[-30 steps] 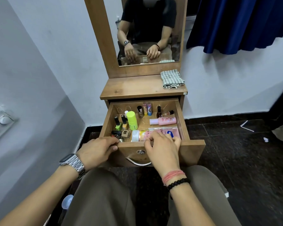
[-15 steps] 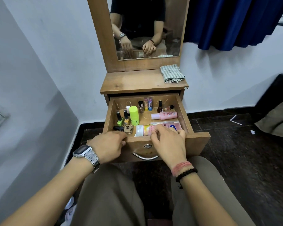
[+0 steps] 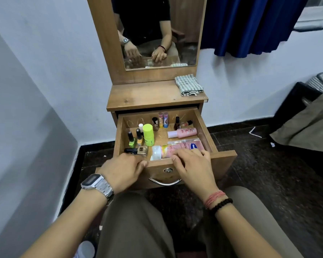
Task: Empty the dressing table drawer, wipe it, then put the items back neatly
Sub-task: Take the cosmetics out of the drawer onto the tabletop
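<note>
Reaching into the open drawer (image 3: 224, 161) — nothing removed yet.
Left hand (image 3: 123, 169) and right hand (image 3: 192, 164) rest on its front edge, fingers loosely curled, gripping nothing; upright nail polish bottles (image 3: 135, 139) could topple if brushed.

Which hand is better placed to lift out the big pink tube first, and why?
Probably the right hand: its fingers already rest over the pink tube. The left hand sits at the drawer front's opposite end.
</note>
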Demonstrator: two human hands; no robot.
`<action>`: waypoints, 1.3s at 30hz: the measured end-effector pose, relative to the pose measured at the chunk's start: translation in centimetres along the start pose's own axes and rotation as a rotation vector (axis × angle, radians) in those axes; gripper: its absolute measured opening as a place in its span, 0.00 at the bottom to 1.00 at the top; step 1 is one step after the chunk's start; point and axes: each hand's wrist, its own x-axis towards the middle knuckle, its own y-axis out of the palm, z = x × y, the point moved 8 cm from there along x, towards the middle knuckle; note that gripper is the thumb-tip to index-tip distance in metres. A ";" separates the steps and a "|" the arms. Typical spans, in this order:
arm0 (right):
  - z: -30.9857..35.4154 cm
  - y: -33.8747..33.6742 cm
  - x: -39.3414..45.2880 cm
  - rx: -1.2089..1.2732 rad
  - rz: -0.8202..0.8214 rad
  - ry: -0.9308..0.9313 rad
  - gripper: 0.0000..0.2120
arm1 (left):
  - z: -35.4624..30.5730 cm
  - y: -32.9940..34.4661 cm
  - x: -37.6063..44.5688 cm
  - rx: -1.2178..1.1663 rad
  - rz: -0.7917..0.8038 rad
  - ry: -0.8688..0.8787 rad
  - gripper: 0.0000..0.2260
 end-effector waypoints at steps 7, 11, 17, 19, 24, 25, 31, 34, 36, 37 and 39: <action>-0.4 0.1 0.0 0.036 0.026 0.014 0.10 | -0.8 -0.1 0.6 0.108 -0.052 -0.012 0.13; -0.6 0.5 0.2 0.057 0.104 0.011 0.10 | -0.9 -0.1 0.5 0.154 -0.077 -0.032 0.15; -0.5 -0.2 -0.2 0.078 0.198 -0.015 0.08 | -1.6 -0.2 0.3 0.126 -0.073 -0.007 0.14; -0.3 -0.3 -0.4 0.069 0.193 -0.013 0.07 | -1.5 -0.2 0.1 0.123 -0.080 -0.004 0.15; -0.2 -0.1 -0.3 0.088 0.126 0.038 0.07 | -1.5 -0.1 0.0 0.098 -0.082 0.016 0.15; -0.3 -0.1 -0.4 0.082 0.125 0.049 0.08 | -1.8 -0.2 0.0 0.103 -0.086 0.019 0.15; -0.4 0.0 0.0 0.055 0.127 0.016 0.10 | -1.4 -0.2 0.1 0.135 -0.105 0.000 0.15; -0.4 0.1 0.3 0.064 0.137 0.016 0.09 | -1.4 -0.1 0.1 0.143 -0.106 -0.006 0.15; -0.3 0.0 0.4 0.072 0.131 0.003 0.09 | -1.4 0.0 0.0 0.126 -0.092 -0.021 0.15; -0.3 0.0 0.5 0.083 0.133 -0.001 0.09 | -1.4 0.0 0.1 0.113 -0.086 -0.027 0.14; -0.6 -0.1 1.0 0.103 0.145 -0.007 0.08 | -1.4 0.0 0.2 0.103 -0.082 -0.041 0.13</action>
